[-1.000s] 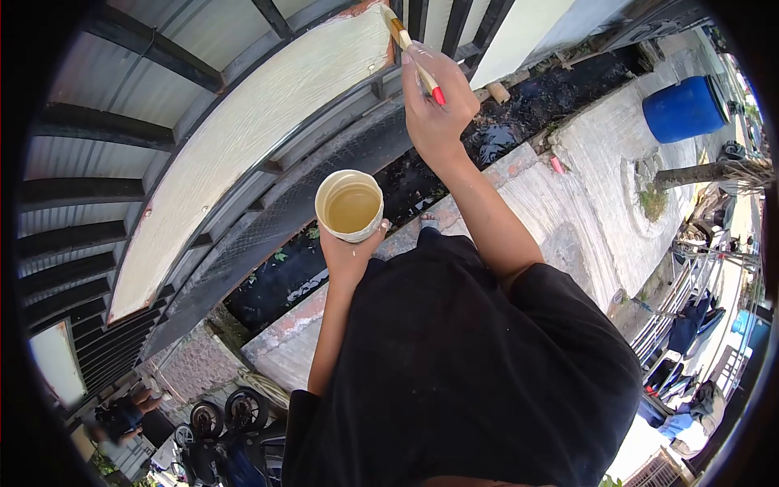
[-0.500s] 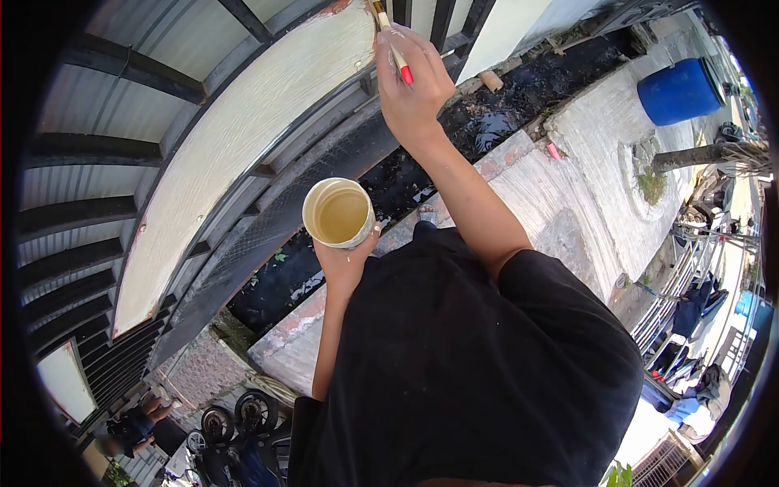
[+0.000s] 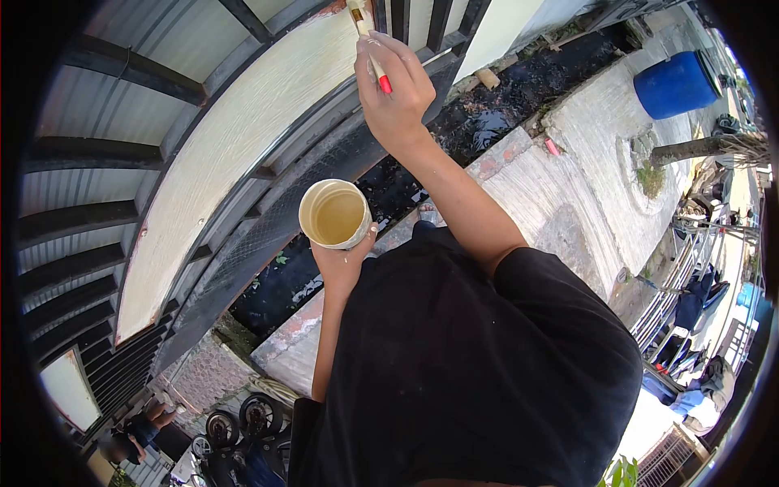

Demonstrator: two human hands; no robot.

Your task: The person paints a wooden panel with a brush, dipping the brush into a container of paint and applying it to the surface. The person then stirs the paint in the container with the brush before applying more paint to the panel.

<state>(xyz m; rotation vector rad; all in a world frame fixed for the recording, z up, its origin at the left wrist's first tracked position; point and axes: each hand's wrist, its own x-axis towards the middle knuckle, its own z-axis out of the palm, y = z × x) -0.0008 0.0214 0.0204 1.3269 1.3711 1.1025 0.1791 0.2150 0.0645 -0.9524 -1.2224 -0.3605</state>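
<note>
My right hand [image 3: 395,91] grips a paintbrush [image 3: 376,68] with a pale handle and a red end. Its bristles lie against the top end of a long cream-painted panel [image 3: 235,142], close to a reddish unpainted patch at the edge. Specks of paint mark the fingers. My left hand [image 3: 339,264] is wrapped round a paint cup [image 3: 355,231], held upright at chest height below the panel. Yellowish liquid shows inside the cup, and its rim is smeared with cream paint. The fingers behind the cup are partly hidden.
Dark metal bars [image 3: 81,154] frame the panel. Beneath runs a ditch of dark water [image 3: 487,122] beside a concrete walkway [image 3: 568,195]. A blue barrel [image 3: 673,85] and a tree trunk [image 3: 690,151] stand to the right. Motorcycles [image 3: 243,438] and another person [image 3: 134,434] are at lower left.
My right hand and the paintbrush have shifted left and slightly down along the panel's top end. The cup in my left hand has hardly moved.
</note>
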